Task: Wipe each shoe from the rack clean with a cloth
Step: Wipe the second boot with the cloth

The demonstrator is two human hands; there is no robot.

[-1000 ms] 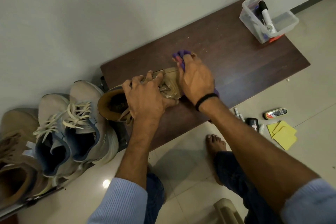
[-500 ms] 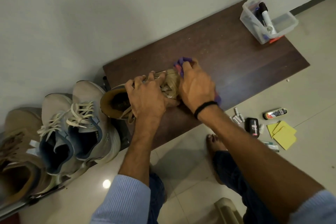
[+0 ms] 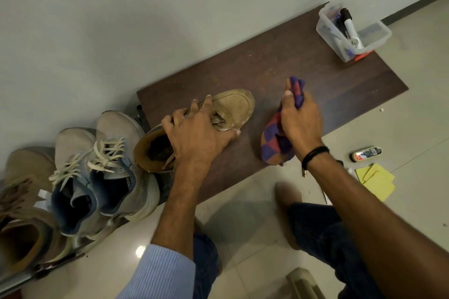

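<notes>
Lying toe-away on the table [image 3: 340, 85], the tan shoe [image 3: 233, 107] is being clamped by the left hand [image 3: 196, 136]; the right hand [image 3: 301, 116], gripping the cloth [image 3: 274, 143], is sitting just right of its toe.

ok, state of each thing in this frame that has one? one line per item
tan shoe: on its sole on the board, laces loose, pinned by the left hand
checked cloth: bunched in the right hand, off the shoe
grey sneakers: upright beside the board, laced, untouched
clear bin: open, marker standing inside
dark board: flat, dusty specks on the surface
yellow pads: loosely stacked on the floor
</notes>
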